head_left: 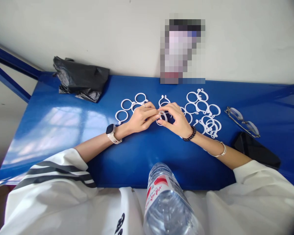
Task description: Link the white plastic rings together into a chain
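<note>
White ring point(161, 118) betw. L hand point(140, 118) & R hand point(176, 121) fingers point(167, 108)

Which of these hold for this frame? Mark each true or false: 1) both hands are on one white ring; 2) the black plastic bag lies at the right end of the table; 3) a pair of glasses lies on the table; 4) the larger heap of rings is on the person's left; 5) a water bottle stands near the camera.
1) True: the left hand and right hand pinch one white ring.
2) False: the black plastic bag lies at the far left.
3) True: the glasses lie at the right.
4) False: the larger heap of rings is on the right; the few rings are on the left.
5) True: the water bottle.
</note>
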Available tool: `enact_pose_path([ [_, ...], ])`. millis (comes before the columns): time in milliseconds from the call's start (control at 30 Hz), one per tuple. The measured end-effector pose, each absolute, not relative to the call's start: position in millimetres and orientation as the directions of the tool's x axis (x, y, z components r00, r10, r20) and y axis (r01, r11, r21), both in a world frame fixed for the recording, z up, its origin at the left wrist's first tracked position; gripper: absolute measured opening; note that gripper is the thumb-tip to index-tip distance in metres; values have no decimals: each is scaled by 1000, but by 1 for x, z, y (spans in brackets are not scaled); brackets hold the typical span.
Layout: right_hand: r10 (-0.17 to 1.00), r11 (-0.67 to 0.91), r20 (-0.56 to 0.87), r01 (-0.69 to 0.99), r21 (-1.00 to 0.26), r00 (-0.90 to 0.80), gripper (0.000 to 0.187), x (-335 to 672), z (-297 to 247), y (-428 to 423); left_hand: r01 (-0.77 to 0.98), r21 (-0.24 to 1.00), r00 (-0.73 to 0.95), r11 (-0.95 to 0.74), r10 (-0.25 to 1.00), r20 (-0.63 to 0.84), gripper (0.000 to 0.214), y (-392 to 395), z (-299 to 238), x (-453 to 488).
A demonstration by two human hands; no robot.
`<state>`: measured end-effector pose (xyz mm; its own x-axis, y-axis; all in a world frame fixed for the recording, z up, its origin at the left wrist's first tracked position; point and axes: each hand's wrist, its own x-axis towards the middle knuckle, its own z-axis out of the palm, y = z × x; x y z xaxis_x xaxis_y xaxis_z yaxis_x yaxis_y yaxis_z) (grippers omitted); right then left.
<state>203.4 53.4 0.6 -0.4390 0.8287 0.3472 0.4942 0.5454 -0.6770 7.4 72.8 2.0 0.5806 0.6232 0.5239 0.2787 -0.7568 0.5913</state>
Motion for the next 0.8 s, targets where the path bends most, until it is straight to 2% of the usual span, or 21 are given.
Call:
enact_pose_path([
  [433, 829, 545, 348, 492, -679, -438, 22, 203, 2, 52, 271, 644, 600, -716, 649, 468, 35, 72, 2, 8],
  [800, 856, 518, 396, 547, -658, -333, 20, 204, 6, 54, 422, 583, 541, -695, 709, 453, 29, 71, 3, 11],
])
